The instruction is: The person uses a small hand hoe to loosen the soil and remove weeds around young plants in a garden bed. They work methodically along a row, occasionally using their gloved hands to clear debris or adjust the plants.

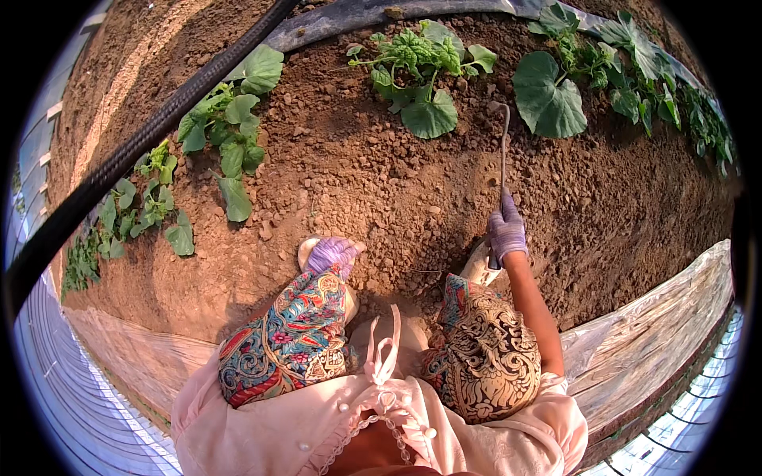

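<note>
My right hand (507,232), in a purple knit glove, grips a small hand hoe (504,146). Its thin metal shaft points away from me, and its bent tip rests at the soil between two leafy plants. The dark butt of the handle shows below my fist, beside my right shoe (478,265). My left hand (332,256), gloved the same way, hangs past my left knee over the left shoe (306,251). Its fingers look curled, but whether anything is inside is hidden. Crumbly brown soil (381,196) spreads out before me.
Broad-leaved vine plants stand ahead, one at the middle (430,113), others at left (235,134) and right (550,98). Dark plastic film (357,21) edges the bed behind them. Pale sheeting (649,333) lies behind me. A black braided cable (149,131) crosses the upper left.
</note>
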